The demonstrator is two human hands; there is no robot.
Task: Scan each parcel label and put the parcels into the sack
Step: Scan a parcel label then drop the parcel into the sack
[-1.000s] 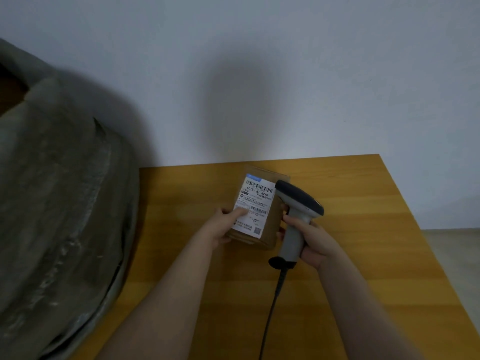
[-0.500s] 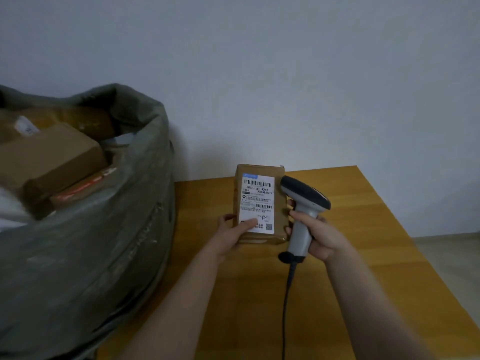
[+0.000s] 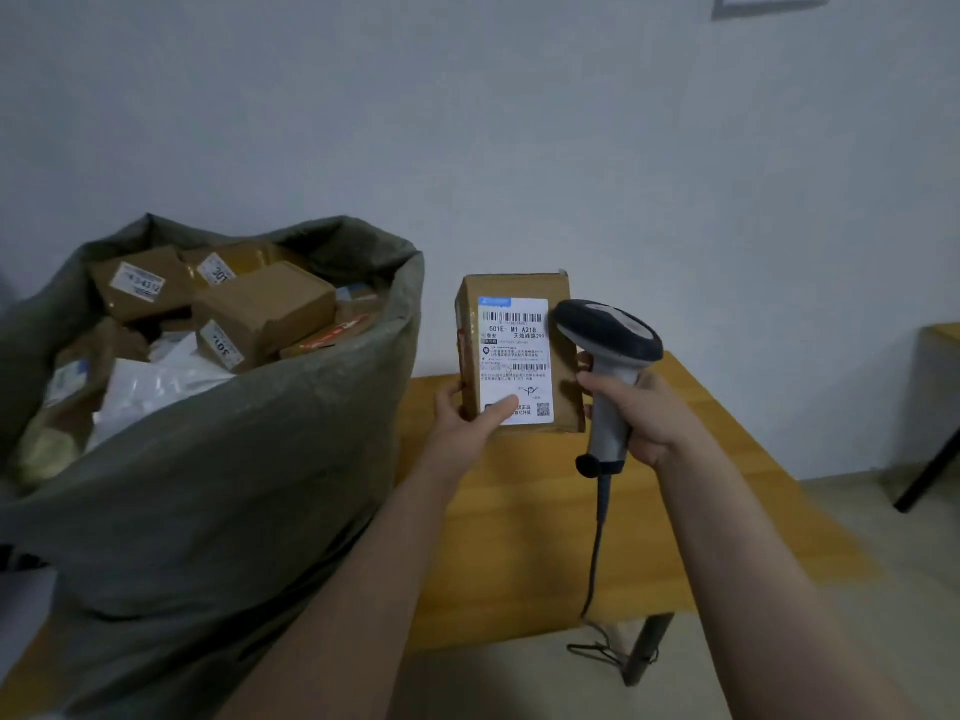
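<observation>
A brown cardboard parcel (image 3: 563,324) with a white barcode label (image 3: 514,356) facing me is held upright above the wooden table (image 3: 519,537). My left hand (image 3: 467,415) grips its lower left corner, thumb on the label. My right hand (image 3: 636,415) is closed around the grey handle of a barcode scanner (image 3: 608,335), whose dark head sits just right of the parcel. The grey-green sack (image 3: 234,485) stands open at the left, filled with several brown boxes and white bags.
The scanner's black cable (image 3: 597,543) hangs down over the table's front edge. A dark table leg (image 3: 649,646) stands below the front right corner. Another piece of furniture (image 3: 935,387) stands at the far right. A white wall is behind.
The parcel has been lifted from lying on the table to upright in front of me. The view has swung left and up, bringing the sack's open top into sight.
</observation>
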